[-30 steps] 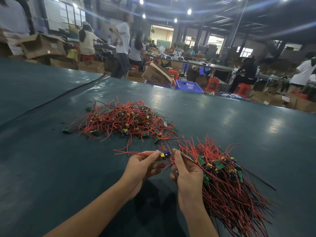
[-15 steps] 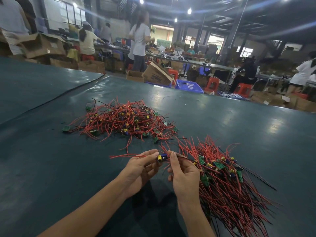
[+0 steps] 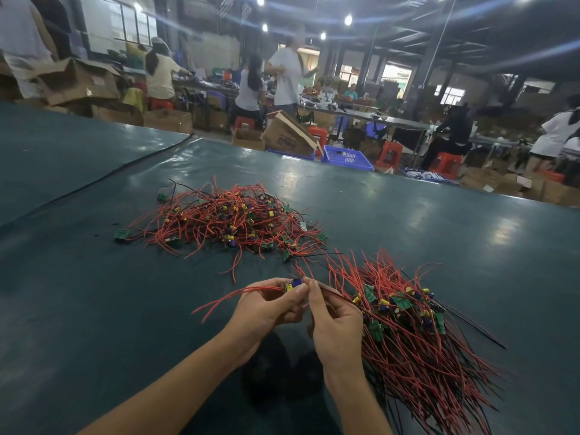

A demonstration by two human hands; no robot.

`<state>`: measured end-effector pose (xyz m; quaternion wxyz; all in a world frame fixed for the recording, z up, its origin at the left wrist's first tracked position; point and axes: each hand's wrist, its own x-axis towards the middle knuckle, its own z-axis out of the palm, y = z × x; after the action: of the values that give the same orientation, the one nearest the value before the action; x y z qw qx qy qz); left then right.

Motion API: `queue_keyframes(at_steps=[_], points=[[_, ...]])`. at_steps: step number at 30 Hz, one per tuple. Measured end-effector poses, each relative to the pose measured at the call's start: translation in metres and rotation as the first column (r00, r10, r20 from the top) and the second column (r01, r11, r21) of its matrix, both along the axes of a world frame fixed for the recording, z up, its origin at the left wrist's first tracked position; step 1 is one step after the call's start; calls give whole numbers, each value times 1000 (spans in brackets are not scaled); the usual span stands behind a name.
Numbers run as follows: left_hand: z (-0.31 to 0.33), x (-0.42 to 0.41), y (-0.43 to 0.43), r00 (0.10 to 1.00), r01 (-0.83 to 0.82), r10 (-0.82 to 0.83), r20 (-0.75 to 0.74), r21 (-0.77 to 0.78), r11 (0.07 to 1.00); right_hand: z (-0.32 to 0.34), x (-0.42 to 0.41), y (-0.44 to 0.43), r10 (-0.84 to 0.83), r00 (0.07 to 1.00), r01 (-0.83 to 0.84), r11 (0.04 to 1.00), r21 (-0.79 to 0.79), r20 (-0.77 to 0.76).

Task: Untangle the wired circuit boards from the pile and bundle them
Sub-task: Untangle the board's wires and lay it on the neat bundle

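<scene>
A tangled pile [image 3: 226,219] of small green circuit boards with red and black wires lies in the middle of the dark green table. A second heap [image 3: 417,328] lies to the right, its wires combed roughly one way. My left hand [image 3: 266,306] pinches one small board [image 3: 292,284] with a blue and yellow part, its red wires trailing left. My right hand [image 3: 335,321] pinches the dark wires of that same board at its right side, just beside the right heap.
The table [image 3: 94,309] has a seam [image 3: 103,180] running across its far left. Beyond the far edge stand cardboard boxes [image 3: 288,138], a blue crate [image 3: 346,157], red stools and several people at other benches.
Both hands with the pinched board have drifted slightly toward me and left. The trailing red wires have dropped lower on the left. A person in the background walked to the right.
</scene>
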<state>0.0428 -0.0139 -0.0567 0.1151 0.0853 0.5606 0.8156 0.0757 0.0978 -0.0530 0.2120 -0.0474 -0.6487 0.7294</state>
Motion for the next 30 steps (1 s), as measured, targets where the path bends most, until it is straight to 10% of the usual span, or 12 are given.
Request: queue_keyframes(at_steps=[14, 24, 30], points=[[12, 0, -6, 998, -17, 17, -54, 7, 1000, 3, -8, 31, -191, 976, 211, 938, -274, 100], [7, 6, 0, 997, 2, -5, -74, -36, 999, -4, -3, -2, -91, 996, 88, 989, 117, 22], [12, 7, 2, 989, 33, -41, -143, -55, 998, 0, -6, 10, -211, 975, 217, 974, -72, 75]])
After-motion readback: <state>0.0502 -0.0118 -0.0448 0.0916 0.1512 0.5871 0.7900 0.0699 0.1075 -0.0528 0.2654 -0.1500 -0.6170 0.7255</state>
